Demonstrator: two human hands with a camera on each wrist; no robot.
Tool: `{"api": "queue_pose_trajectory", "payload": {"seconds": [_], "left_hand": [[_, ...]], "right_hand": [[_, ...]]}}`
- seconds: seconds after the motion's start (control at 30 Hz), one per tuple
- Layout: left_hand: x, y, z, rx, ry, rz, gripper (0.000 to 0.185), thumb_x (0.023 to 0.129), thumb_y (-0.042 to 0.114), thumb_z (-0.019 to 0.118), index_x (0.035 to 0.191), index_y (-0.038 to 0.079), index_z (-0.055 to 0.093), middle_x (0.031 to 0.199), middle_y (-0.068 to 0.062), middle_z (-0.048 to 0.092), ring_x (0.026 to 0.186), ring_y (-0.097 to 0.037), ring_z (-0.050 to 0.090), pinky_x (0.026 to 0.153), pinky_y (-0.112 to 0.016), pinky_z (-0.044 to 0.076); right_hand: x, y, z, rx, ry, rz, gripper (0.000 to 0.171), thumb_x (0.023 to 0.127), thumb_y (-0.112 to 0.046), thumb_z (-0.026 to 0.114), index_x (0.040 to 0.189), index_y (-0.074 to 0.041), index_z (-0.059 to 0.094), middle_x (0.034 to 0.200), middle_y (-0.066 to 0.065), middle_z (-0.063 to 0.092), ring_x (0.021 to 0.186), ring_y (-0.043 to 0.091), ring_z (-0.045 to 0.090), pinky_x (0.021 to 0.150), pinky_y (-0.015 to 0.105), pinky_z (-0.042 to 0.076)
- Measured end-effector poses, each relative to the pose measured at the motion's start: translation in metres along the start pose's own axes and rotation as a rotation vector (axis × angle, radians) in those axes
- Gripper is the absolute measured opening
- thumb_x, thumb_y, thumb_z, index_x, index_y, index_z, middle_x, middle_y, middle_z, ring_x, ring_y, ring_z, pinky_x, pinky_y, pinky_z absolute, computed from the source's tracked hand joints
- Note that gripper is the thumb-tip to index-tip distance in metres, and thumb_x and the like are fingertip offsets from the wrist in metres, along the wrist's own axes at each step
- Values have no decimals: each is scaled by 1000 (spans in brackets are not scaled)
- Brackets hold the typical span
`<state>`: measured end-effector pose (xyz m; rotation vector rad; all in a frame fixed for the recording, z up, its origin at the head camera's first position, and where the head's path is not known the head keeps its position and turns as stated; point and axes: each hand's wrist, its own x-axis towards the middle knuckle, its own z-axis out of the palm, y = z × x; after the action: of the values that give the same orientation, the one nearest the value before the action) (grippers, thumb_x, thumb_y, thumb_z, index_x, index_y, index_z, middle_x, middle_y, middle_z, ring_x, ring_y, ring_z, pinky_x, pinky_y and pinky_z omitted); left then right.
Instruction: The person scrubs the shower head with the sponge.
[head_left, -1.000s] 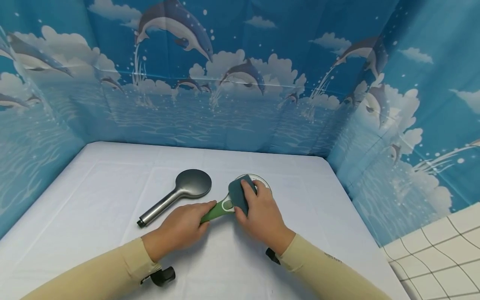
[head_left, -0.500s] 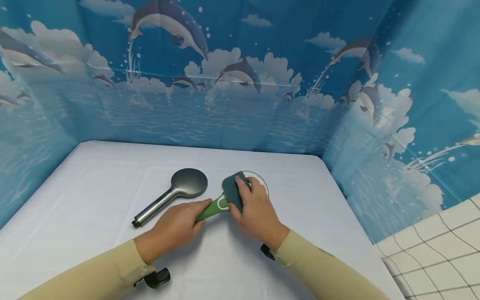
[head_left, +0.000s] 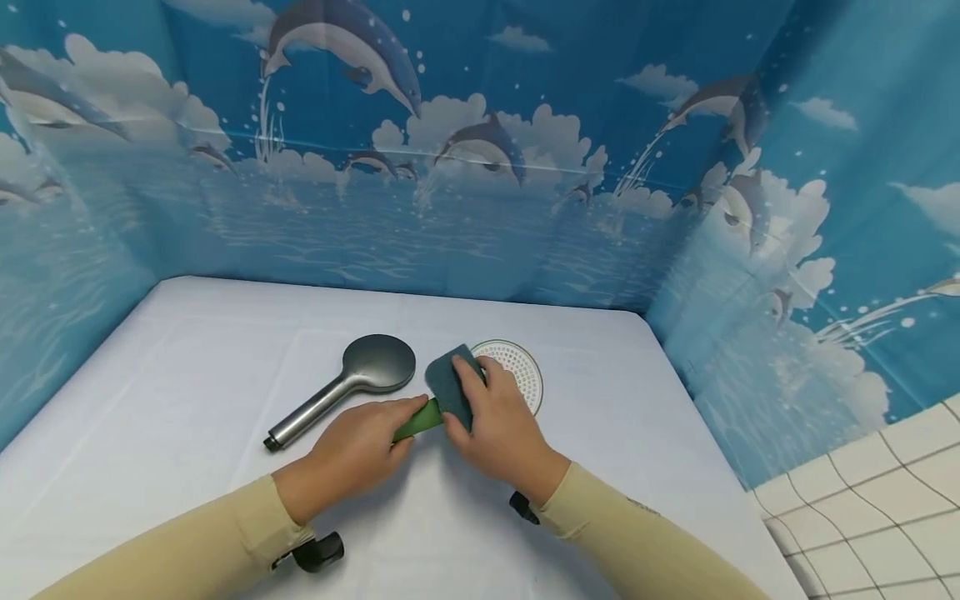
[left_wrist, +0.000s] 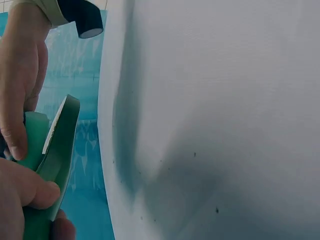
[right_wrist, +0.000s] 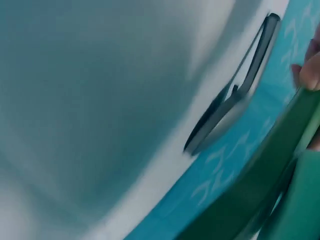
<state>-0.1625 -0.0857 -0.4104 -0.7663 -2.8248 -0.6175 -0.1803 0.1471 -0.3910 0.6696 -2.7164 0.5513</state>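
Note:
My left hand point(head_left: 356, 450) grips the green handle point(head_left: 418, 419) of a shower head whose round white nozzle face point(head_left: 519, 373) points upward. With my right hand point(head_left: 498, 425) I hold a blue-grey sponge point(head_left: 448, 379) against it, where the handle meets the head. The sponge and right fingers hide that joint and part of the face. In the left wrist view the green shower head point(left_wrist: 62, 145) is edge-on, raised off the table, with the sponge point(left_wrist: 36, 135) pressed to its face side.
A second, dark grey shower head point(head_left: 378, 364) with a metallic handle lies on the white-covered table point(head_left: 600, 400), left of my hands. Dolphin-print curtains point(head_left: 480, 233) surround the table on the back and sides. White tiles point(head_left: 870, 500) show at the lower right.
The sponge in my right hand has slid left from the nozzle face toward the handle, uncovering more of the face. My left hand keeps its grip on the green handle.

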Motion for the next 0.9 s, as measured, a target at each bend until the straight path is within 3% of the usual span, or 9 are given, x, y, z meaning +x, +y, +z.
{"api": "queue_pose_trajectory", "payload": {"seconds": [0.13,0.27,0.37,0.5,0.57,0.63,0.8,0.9], "left_hand": [[-2,-2,0,1,13,-5,55,95,17,77,148,12,61,140,-3,70,113,-19,73,85,-39,56],[-4,-4,1,6,24,1,54,94,17,77,146,12,62,139,-3,71,115,-20,73,87,-39,56],[-5,-5,0,-4,14,-11,56,94,17,77,147,13,62,139,-3,71,113,-19,73,85,-39,56],[-7,-6,-3,-19,-1,-35,58,95,18,78,150,13,59,142,-3,69,112,-18,72,84,-39,55],[-8,-7,-4,-19,-3,-45,59,95,19,78,150,13,59,142,-3,69,111,-18,72,84,-39,55],[-9,-8,-5,-16,-4,-52,58,95,19,77,150,13,59,143,-2,69,111,-18,71,84,-39,54],[-9,-10,-5,-18,7,-36,57,95,18,77,149,13,60,141,-3,70,114,-20,71,85,-40,54],[-9,-10,-4,-26,25,-25,57,95,18,77,149,11,60,140,-5,70,114,-21,72,86,-41,56]], "right_hand": [[7,28,-11,-54,44,136,70,102,-35,65,163,-10,38,152,28,43,131,46,52,102,59,51],[11,48,-21,-22,25,299,74,104,-36,61,166,-11,30,157,29,35,139,48,44,107,63,47],[10,33,-17,30,-7,261,75,103,-37,62,166,-10,31,158,30,35,141,48,44,107,63,48],[8,3,-4,25,-10,72,73,102,-36,66,162,-8,38,155,30,41,134,49,52,102,60,52],[8,1,-2,-13,11,33,72,101,-35,67,162,-7,40,154,30,43,131,48,54,100,58,53],[10,10,-5,-50,49,62,70,101,-34,67,161,-8,41,153,29,43,129,47,54,101,58,52],[10,46,-21,-33,47,269,73,103,-33,62,165,-7,32,156,30,36,136,48,45,106,63,47],[7,39,-20,17,11,292,75,103,-34,62,166,-8,30,158,30,34,140,48,43,107,63,47]]}}
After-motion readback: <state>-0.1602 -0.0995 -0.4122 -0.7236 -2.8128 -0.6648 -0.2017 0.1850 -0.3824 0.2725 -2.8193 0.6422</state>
